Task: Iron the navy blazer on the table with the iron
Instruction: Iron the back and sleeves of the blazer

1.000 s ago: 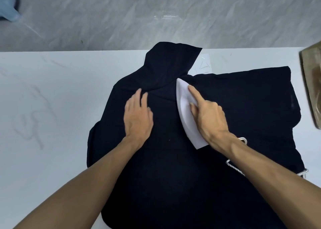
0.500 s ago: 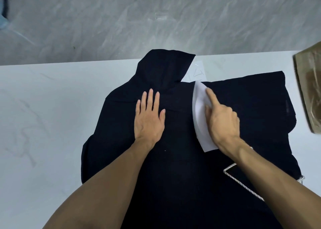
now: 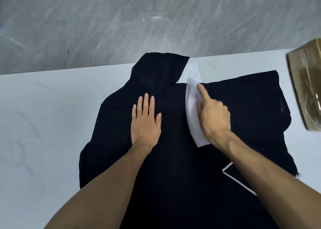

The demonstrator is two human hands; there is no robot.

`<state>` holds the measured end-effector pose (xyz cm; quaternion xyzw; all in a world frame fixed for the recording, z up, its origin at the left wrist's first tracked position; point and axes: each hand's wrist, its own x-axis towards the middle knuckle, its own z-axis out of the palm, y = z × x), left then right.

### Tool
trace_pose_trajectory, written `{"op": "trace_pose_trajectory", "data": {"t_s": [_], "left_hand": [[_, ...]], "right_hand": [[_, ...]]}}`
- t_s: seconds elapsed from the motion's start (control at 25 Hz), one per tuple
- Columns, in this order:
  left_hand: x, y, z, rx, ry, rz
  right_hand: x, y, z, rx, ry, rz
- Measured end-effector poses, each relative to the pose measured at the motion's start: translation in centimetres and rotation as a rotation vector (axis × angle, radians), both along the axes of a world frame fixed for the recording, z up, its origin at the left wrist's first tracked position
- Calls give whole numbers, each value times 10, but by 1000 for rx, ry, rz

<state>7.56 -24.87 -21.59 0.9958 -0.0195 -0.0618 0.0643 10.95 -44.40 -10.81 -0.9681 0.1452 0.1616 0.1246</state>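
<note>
Forward, iron (image 3: 192, 119) tip meets blazer (image 3: 182, 180) far edge; white table (image 3: 43, 128) spreads left.

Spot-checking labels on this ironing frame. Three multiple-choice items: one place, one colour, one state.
1. Where is the iron? A) held in the air B) on the blazer, right of the left hand C) under the blazer
2. Iron colour? A) white B) red C) black
3. Left hand? A) gripping the iron B) curled in a fist C) flat on the blazer
Key: 1 B, it lies on the cloth beside that hand; 2 A, white shows beside the right hand; 3 C, palm down, fingers straight.
</note>
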Motion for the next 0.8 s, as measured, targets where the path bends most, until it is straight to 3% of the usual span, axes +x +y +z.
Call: {"op": "trace_pose_trajectory", "data": {"t_s": [0.12,0.28,0.44,0.8], "left_hand": [[1,0,0,-1,2,6],[1,0,-1,-7,-12,5],[1,0,-1,-3,-24,2],[1,0,0,22,-11,-6]], "right_hand": [[8,-18,7,42,21,-62],[-14,15,11,144,10,91],[-15,27,2,24,3,160],[11,-16,7,71,2,-51]]}}
